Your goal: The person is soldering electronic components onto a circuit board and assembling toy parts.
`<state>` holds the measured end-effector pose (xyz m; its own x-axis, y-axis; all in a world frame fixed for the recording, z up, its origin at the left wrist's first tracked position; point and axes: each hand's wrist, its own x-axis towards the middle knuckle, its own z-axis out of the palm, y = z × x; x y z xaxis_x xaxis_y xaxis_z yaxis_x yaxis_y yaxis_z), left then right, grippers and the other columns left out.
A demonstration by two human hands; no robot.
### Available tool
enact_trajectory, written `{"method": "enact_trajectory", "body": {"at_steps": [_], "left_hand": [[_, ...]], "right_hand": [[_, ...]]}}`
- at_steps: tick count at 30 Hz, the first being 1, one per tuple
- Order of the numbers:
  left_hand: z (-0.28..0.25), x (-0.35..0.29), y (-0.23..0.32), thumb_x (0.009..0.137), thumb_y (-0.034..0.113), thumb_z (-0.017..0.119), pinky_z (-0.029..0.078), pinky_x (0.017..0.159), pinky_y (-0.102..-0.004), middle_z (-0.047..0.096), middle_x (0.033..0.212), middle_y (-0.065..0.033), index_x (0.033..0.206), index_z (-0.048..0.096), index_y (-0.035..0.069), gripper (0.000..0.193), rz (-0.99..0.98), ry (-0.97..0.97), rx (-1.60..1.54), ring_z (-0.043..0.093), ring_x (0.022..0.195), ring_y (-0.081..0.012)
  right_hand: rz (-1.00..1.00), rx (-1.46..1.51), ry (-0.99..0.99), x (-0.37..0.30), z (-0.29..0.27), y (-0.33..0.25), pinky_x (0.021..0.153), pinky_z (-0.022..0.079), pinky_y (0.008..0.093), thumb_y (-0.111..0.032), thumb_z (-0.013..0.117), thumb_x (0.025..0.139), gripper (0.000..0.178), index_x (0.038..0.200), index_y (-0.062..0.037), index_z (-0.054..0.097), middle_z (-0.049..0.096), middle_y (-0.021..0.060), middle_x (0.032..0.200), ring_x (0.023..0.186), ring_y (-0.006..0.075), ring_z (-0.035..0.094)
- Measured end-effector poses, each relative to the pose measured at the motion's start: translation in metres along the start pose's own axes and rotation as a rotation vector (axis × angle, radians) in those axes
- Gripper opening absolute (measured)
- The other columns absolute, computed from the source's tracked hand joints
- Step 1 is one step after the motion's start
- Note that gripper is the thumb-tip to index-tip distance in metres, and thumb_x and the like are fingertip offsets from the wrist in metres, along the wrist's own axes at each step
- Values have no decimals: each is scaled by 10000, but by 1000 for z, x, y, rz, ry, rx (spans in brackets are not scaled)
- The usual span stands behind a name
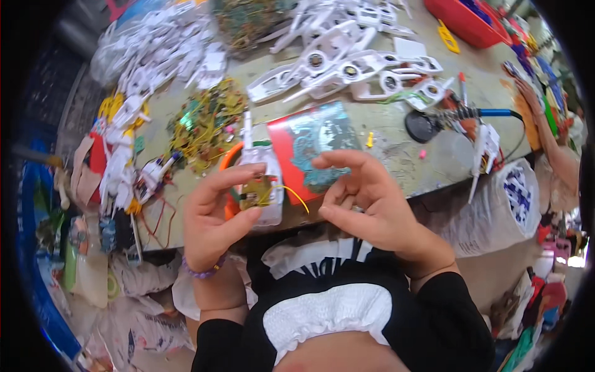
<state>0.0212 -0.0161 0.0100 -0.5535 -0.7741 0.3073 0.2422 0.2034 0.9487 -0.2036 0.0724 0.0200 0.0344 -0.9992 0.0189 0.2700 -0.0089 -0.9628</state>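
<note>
My left hand (pixel 214 214) pinches a small circuit board (pixel 255 191) between thumb and fingers. From the board a thin yellow wire (pixel 297 193) curves toward my right hand, its loose end free. Just behind the board lies a white plastic housing (pixel 270 214) at the table's near edge, over an orange ring-shaped thing (pixel 228 162). My right hand (pixel 369 201) hovers to the right of the wire, index finger raised and the other fingers curled to the thumb; whatever they hold is too small to name. Beyond both hands sits a red and teal flat pad (pixel 285 139).
A soldering iron (pixel 489 113) rests in its coiled stand at right. White plastic housings (pixel 347 68) pile up at the back, beside a tangle of wired boards (pixel 207 121). A red basin (pixel 465 22) stands far right. Another person's arm (pixel 542 118) reaches in; a white sack (pixel 489 208) stands below.
</note>
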Motion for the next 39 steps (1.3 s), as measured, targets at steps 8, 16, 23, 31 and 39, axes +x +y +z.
{"method": "enact_trajectory", "body": {"at_steps": [8, 16, 23, 31, 39], "left_hand": [[-5, -9, -1, 719, -71, 666, 393, 1010, -375, 573, 1197, -185, 1153, 545, -26, 453, 4, 83, -99, 530, 1166, -264], [-18, -17, -10, 690, -125, 692, 402, 1005, -378, 577, 1195, -200, 1108, 571, -5, 451, 109, -19, -72, 538, 1158, -263], [-21, -16, -17, 682, -101, 718, 410, 997, -361, 585, 1178, -163, 1136, 549, -5, 494, 102, 94, -73, 543, 1144, -248], [-14, -15, -9, 669, -52, 740, 387, 1005, -362, 609, 1146, -132, 1106, 579, -10, 467, 4, 152, 95, 548, 1121, -223], [-14, -18, 2, 686, 13, 736, 386, 985, -347, 623, 1122, -112, 1102, 584, 7, 443, -243, 184, 191, 568, 1081, -206]], "right_hand": [[-131, -389, -176, 27, 15, 5, 520, 416, 154, 74, 674, 747, 654, 1328, -77, 414, 470, 108, 1302, 718, 55, 560], [-134, -578, -225, 60, 32, -4, 777, 495, 378, -49, 506, 881, 419, 1286, -19, 403, 630, 200, 1062, 910, 306, 646], [-553, -436, -174, 68, 23, 9, 702, 511, 289, 54, 622, 781, 244, 1017, -8, 620, 631, 111, 924, 832, 211, 630], [-482, -494, -143, 64, 45, -6, 697, 516, 312, 24, 621, 802, 517, 1294, -31, 474, 598, 168, 1083, 811, 226, 651], [-637, -543, -254, 67, 44, -11, 649, 499, 310, 20, 685, 771, 186, 943, -47, 667, 665, 99, 850, 759, 223, 645]]}}
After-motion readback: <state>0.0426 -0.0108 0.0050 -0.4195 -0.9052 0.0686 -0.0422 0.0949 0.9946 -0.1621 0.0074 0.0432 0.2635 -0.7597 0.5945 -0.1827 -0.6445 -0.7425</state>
